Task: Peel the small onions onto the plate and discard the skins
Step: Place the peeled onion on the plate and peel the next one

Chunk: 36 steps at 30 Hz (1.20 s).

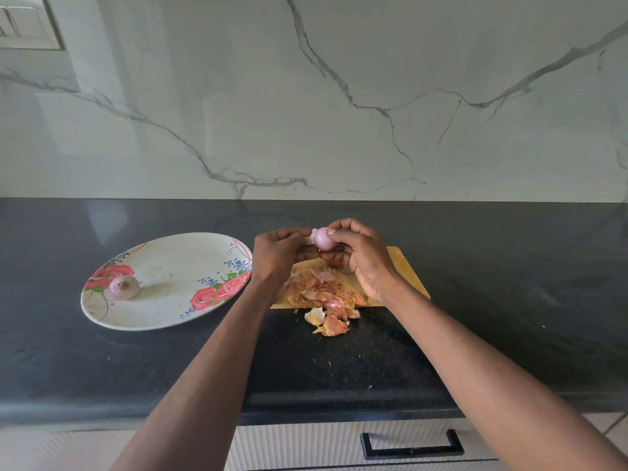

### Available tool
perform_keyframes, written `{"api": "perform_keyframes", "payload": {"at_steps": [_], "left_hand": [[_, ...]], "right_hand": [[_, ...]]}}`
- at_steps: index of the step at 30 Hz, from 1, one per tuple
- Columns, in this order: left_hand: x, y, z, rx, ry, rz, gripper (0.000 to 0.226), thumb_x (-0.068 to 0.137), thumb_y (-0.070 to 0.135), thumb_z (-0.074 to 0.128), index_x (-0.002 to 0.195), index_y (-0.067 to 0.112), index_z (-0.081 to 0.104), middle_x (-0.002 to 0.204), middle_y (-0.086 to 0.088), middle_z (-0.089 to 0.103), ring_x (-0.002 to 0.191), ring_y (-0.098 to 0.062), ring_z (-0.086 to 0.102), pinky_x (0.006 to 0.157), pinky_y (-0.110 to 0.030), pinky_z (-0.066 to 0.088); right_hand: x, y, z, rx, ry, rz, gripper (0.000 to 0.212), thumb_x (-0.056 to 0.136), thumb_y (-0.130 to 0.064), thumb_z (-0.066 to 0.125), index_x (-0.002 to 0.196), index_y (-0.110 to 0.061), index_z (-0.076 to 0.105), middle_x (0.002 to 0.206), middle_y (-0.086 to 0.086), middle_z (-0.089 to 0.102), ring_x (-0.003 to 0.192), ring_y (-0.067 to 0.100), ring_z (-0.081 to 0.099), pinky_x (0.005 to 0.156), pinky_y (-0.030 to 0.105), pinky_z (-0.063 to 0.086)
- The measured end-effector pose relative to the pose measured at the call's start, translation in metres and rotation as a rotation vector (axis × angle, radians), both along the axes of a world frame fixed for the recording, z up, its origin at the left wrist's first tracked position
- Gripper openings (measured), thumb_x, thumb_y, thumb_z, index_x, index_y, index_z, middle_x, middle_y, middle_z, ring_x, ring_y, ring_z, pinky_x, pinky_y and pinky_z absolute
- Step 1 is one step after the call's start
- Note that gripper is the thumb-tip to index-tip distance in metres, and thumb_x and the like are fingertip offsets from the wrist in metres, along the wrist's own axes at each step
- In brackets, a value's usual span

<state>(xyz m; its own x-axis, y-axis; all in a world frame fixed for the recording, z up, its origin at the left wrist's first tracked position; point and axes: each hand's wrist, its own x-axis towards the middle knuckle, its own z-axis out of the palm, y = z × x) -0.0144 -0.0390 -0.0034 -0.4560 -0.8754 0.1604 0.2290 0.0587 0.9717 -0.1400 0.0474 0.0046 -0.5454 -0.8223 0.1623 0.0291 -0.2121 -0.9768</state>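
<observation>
My right hand [360, 256] fingers gripping a pink onion [322, 239], my left hand [277, 254] fingers pinching its pale skin, skins [323, 294] on a board [407, 273] beneath my fingers, peeled onion [123, 287] on plate [176, 311] well left on the desk [509, 300]

Pale pink peeled onion [322, 239] in hand; a second pink-and-white onion [123, 286] on an off-white plate [163, 314] patterned with red roses, green leaves and blue sprigs. Orange-brown and cream skins [323, 297] on a tan cutting board [406, 270]. Speckled black countertop [509, 300]; white backsplash [339, 96] with grey veining
</observation>
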Motion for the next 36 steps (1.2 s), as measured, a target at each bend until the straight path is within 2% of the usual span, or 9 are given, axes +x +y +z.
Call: {"api": "perform_keyframes", "payload": {"at_steps": [4, 8, 13, 18, 24, 26, 30, 33, 36], "left_hand": [[-0.003, 0.001, 0.000, -0.073, -0.019, 0.004, 0.015, 0.094, 0.015, 0.068, 0.095, 0.001, 0.074, 0.084, -0.018, 0.076, 0.078, -0.031, 0.075, 0.072, -0.034, 0.062], [-0.005, 0.003, -0.006, -0.228, -0.116, -0.001, 0.035, 0.096, 0.038, 0.067, 0.108, 0.005, 0.062, 0.090, -0.013, 0.074, 0.076, -0.026, 0.072, 0.068, -0.043, 0.058], [-0.005, 0.005, -0.007, -0.432, -0.217, 0.104, 0.026, 0.104, 0.036, 0.054, 0.101, 0.011, 0.061, 0.081, -0.005, 0.072, 0.068, -0.019, 0.069, 0.070, -0.047, 0.057], [-0.006, 0.009, -0.006, -0.543, -0.273, 0.190, 0.021, 0.104, 0.029, 0.053, 0.095, 0.011, 0.059, 0.085, -0.005, 0.071, 0.073, -0.024, 0.069, 0.072, -0.049, 0.056], [-0.005, 0.002, -0.005, -0.383, -0.228, 0.173, 0.020, 0.101, 0.026, 0.056, 0.094, 0.008, 0.063, 0.084, -0.010, 0.073, 0.073, -0.021, 0.074, 0.074, -0.045, 0.060], [-0.005, 0.003, -0.001, -0.270, -0.159, 0.172, 0.018, 0.102, 0.017, 0.056, 0.096, 0.002, 0.062, 0.084, -0.015, 0.072, 0.068, -0.018, 0.074, 0.067, -0.036, 0.059], [-0.002, 0.003, 0.003, -0.073, -0.072, 0.170, 0.016, 0.102, 0.011, 0.055, 0.103, -0.004, 0.063, 0.087, -0.018, 0.071, 0.060, -0.012, 0.071, 0.050, -0.019, 0.051], [0.001, -0.002, 0.000, -0.039, -0.081, 0.207, 0.013, 0.097, 0.002, 0.058, 0.108, 0.000, 0.065, 0.087, -0.016, 0.074, 0.066, -0.020, 0.074, 0.057, -0.027, 0.058], [0.002, -0.004, -0.004, -0.078, -0.186, 0.256, 0.016, 0.092, 0.002, 0.059, 0.105, 0.007, 0.067, 0.080, -0.012, 0.074, 0.068, -0.024, 0.074, 0.066, -0.040, 0.063]], "right_hand": [[0.000, -0.002, -0.002, 0.006, 0.049, -0.038, 0.003, 0.082, -0.022, 0.073, 0.085, -0.021, 0.072, 0.103, 0.019, 0.072, 0.083, 0.027, 0.069, 0.069, 0.037, 0.056], [0.001, 0.000, -0.002, -0.026, 0.015, -0.012, 0.007, 0.089, -0.011, 0.069, 0.096, -0.012, 0.068, 0.100, 0.020, 0.073, 0.077, 0.028, 0.072, 0.068, 0.036, 0.057], [0.004, 0.000, 0.000, -0.031, 0.073, -0.017, 0.016, 0.090, -0.010, 0.068, 0.105, -0.015, 0.070, 0.095, 0.009, 0.075, 0.074, 0.025, 0.071, 0.072, 0.041, 0.052], [0.011, 0.005, 0.002, -0.041, 0.129, -0.022, 0.027, 0.083, -0.013, 0.081, 0.105, -0.007, 0.068, 0.095, 0.005, 0.071, 0.080, 0.017, 0.071, 0.056, 0.020, 0.052], [0.009, 0.003, 0.002, -0.006, 0.102, -0.051, 0.032, 0.080, -0.007, 0.080, 0.108, -0.007, 0.065, 0.101, 0.007, 0.073, 0.072, 0.008, 0.068, 0.052, 0.016, 0.048], [0.007, 0.001, 0.001, 0.007, 0.062, -0.032, 0.032, 0.080, -0.006, 0.079, 0.109, -0.010, 0.067, 0.103, 0.008, 0.074, 0.081, 0.015, 0.069, 0.055, 0.017, 0.049], [0.004, -0.002, -0.003, -0.037, -0.022, 0.089, 0.032, 0.081, 0.008, 0.071, 0.102, -0.016, 0.072, 0.116, 0.018, 0.068, 0.099, 0.029, 0.069, 0.073, 0.030, 0.056], [0.003, -0.002, -0.002, -0.073, -0.070, 0.133, 0.039, 0.081, 0.014, 0.065, 0.102, -0.018, 0.073, 0.119, 0.016, 0.062, 0.103, 0.027, 0.065, 0.080, 0.030, 0.058], [-0.001, -0.004, 0.000, -0.119, -0.187, 0.156, 0.044, 0.084, 0.018, 0.059, 0.117, -0.011, 0.064, 0.120, 0.016, 0.062, 0.111, 0.031, 0.065, 0.093, 0.035, 0.057]]}}
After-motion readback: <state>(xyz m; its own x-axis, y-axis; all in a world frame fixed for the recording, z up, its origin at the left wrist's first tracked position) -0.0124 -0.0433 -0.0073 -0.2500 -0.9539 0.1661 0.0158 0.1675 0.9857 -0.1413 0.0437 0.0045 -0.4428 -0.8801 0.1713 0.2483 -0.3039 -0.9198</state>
